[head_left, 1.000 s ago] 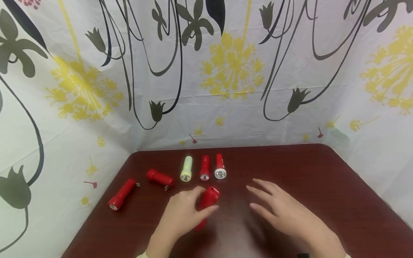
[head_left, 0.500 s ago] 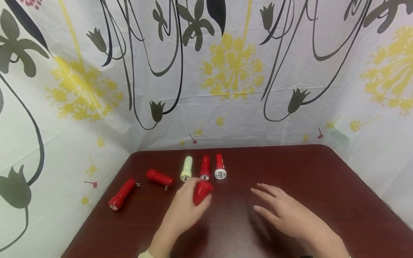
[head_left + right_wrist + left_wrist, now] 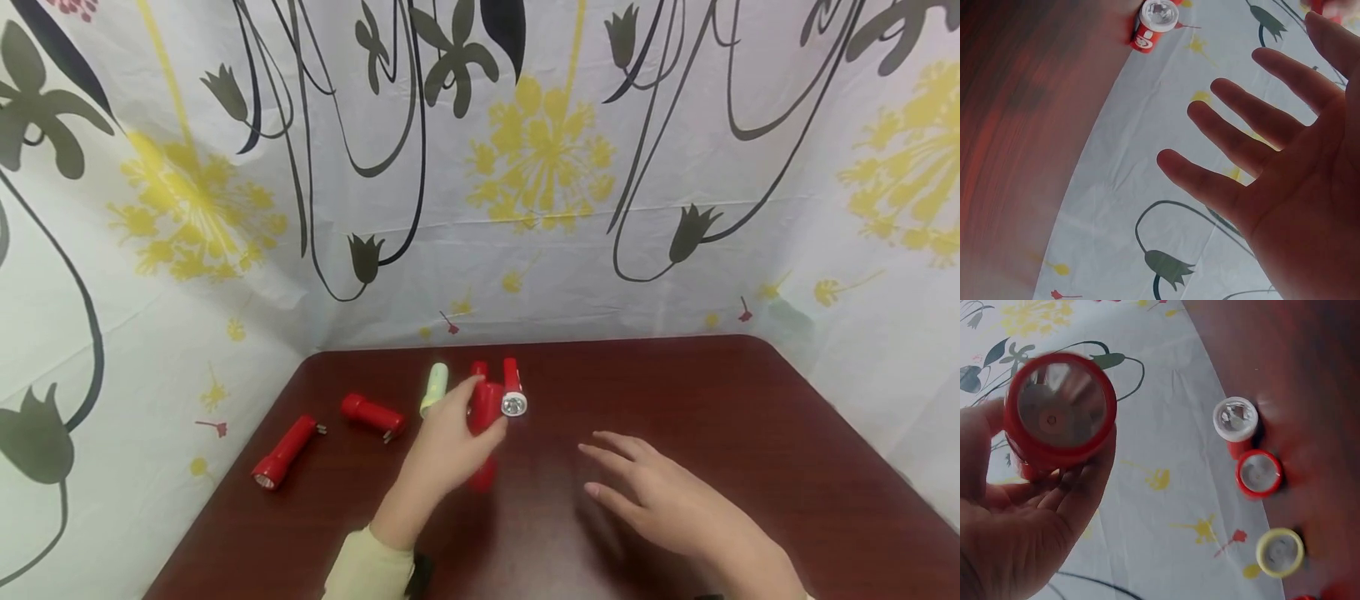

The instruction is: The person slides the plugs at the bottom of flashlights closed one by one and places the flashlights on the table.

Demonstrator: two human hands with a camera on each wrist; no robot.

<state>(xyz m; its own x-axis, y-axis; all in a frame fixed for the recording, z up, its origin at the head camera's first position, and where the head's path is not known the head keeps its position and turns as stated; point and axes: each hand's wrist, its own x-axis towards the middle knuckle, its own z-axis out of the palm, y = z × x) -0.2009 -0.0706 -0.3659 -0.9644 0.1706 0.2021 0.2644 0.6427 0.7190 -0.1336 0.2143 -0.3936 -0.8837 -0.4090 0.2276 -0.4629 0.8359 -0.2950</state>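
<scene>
In the head view my left hand (image 3: 450,433) grips a red flashlight (image 3: 486,408) above the table, in front of the back row. The left wrist view shows its round lens (image 3: 1060,406) facing that camera, with the fingers wrapped round the body behind. A second red flashlight (image 3: 480,367) is mostly hidden behind the held one. Just right of it lies a red flashlight with a white head (image 3: 513,392); to the left is a pale yellow-green flashlight (image 3: 435,390), partly covered by the hand. My right hand (image 3: 660,496) hovers over the table, fingers spread, holding nothing.
Two more red flashlights lie at the left, one (image 3: 372,416) near the row and one (image 3: 285,452) by the table's left edge, both with plug prongs showing. The dark red-brown table (image 3: 675,383) meets a flower-patterned cloth (image 3: 562,283) at its back.
My left hand has carried the gripped red flashlight away from me, up to the back row, and tilted it more upright. My right hand has barely shifted.
</scene>
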